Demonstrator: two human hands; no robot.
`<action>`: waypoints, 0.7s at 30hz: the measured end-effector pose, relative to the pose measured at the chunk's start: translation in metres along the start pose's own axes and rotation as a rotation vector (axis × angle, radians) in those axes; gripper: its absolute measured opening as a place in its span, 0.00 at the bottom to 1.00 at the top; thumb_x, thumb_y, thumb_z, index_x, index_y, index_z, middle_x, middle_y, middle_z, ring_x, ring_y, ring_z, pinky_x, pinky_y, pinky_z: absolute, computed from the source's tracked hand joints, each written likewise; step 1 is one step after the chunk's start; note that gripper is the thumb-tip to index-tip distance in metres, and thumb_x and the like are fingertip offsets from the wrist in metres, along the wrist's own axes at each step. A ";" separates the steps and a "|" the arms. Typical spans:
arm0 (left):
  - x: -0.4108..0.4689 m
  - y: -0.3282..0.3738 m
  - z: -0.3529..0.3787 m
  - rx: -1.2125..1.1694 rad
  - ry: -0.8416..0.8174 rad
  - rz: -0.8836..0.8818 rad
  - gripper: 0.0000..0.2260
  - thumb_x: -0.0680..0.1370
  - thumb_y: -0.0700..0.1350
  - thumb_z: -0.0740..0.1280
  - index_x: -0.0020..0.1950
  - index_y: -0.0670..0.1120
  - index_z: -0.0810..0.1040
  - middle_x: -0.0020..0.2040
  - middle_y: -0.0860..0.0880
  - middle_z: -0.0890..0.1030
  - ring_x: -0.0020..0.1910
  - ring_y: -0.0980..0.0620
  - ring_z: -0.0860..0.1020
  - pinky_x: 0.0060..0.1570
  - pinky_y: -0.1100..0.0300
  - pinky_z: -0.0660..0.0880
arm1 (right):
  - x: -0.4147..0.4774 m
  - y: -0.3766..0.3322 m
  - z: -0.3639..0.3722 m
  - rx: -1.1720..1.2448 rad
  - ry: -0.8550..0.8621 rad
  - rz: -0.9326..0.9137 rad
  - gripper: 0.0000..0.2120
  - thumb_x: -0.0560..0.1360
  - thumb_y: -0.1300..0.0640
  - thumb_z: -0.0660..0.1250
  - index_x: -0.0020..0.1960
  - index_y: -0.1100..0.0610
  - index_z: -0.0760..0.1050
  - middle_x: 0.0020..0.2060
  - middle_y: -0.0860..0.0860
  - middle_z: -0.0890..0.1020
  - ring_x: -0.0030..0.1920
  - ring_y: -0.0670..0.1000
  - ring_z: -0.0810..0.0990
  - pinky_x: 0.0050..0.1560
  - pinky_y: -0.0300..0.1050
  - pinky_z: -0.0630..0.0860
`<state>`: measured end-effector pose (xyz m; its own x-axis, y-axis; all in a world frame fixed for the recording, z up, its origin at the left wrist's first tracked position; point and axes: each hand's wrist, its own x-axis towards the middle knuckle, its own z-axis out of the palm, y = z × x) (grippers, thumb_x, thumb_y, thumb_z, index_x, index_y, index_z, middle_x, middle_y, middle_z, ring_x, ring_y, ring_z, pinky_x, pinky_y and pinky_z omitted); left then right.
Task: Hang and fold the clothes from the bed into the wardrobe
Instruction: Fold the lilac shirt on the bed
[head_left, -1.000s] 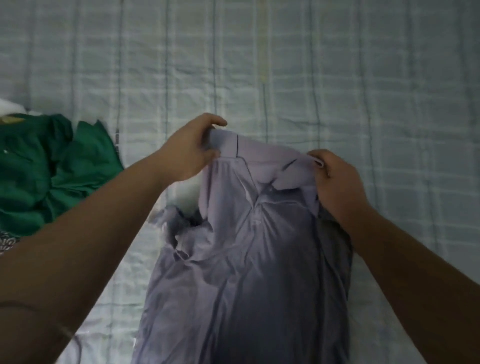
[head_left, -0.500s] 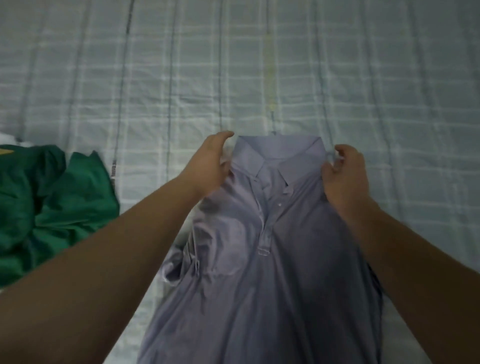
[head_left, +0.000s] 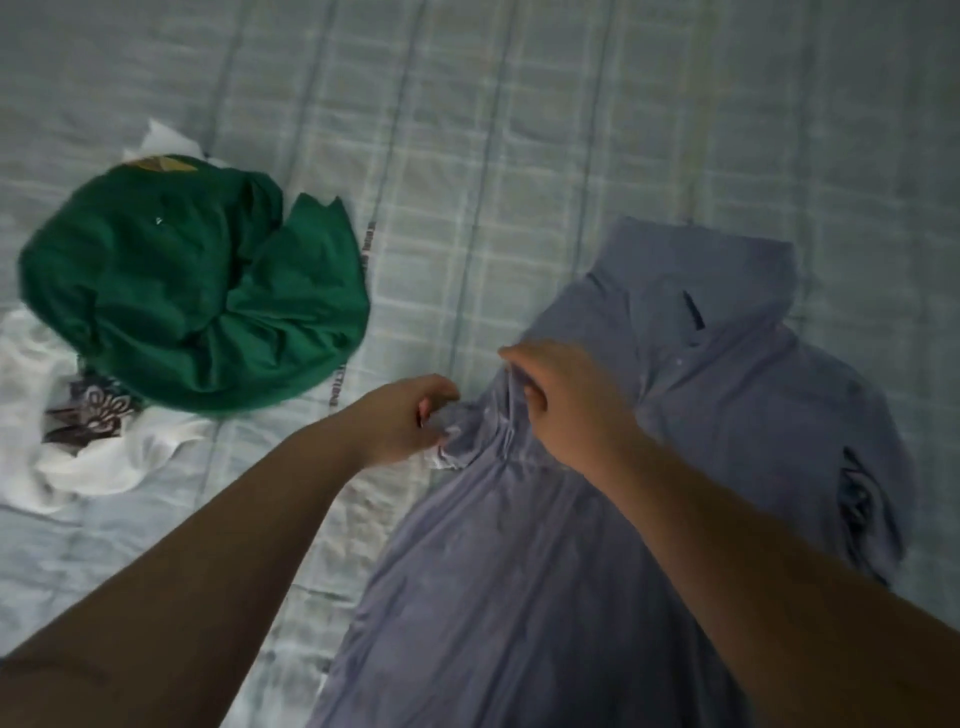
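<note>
Two hands meet near the middle of the view, both on a lilac-grey collared shirt (head_left: 519, 571) that lies front-up on the bed (head_left: 571, 130). The shirt's body runs from six o'clock up towards two o'clock, where the collar (head_left: 727, 270) lies flat on the checked sheet.

The left hand (head_left: 405, 415) has its fingers curled round a crumpled bunch of sleeve (head_left: 457, 436) at the shirt's nine o'clock edge. The right hand (head_left: 566, 400) is just beside it, at its three o'clock. Its thumb and fingers are bent, pinching up a narrow ridge of cloth at the shoulder, so the fabric gathers into pleats between the two hands. Both forearms reach in from the bottom corners.

At ten o'clock from the hands, well apart from the shirt, a green garment (head_left: 197, 301) sits in a loose heap. It lies partly on a white garment (head_left: 93, 467) with a dark print, which spreads out at nine o'clock and peeks out behind the heap's far side.
</note>
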<state>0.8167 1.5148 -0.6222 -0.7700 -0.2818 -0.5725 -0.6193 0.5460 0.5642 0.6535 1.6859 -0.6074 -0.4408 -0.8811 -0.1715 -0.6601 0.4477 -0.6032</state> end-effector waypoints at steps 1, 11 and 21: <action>0.000 0.000 -0.002 0.038 0.040 -0.020 0.13 0.75 0.45 0.72 0.60 0.49 0.79 0.45 0.51 0.78 0.42 0.50 0.77 0.42 0.59 0.71 | 0.007 -0.004 0.004 -0.037 -0.032 0.009 0.21 0.78 0.63 0.62 0.69 0.53 0.75 0.63 0.53 0.79 0.64 0.57 0.74 0.66 0.52 0.70; -0.017 -0.037 -0.057 -0.801 0.551 -0.132 0.15 0.80 0.38 0.60 0.41 0.58 0.71 0.42 0.46 0.76 0.38 0.49 0.79 0.33 0.58 0.79 | 0.045 -0.020 0.011 -0.316 -0.009 0.199 0.16 0.73 0.60 0.65 0.60 0.53 0.73 0.54 0.54 0.71 0.49 0.60 0.78 0.47 0.54 0.78; 0.004 -0.042 -0.036 -0.482 0.736 -0.352 0.12 0.78 0.41 0.64 0.61 0.42 0.72 0.55 0.45 0.71 0.50 0.48 0.72 0.51 0.58 0.68 | 0.098 -0.015 0.021 -0.367 -0.263 0.247 0.07 0.74 0.54 0.66 0.51 0.53 0.72 0.47 0.54 0.80 0.43 0.55 0.76 0.45 0.50 0.77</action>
<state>0.8342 1.4623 -0.6263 -0.3282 -0.8851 -0.3301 -0.7046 -0.0034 0.7096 0.6331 1.5895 -0.6321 -0.4742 -0.7295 -0.4929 -0.7463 0.6301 -0.2145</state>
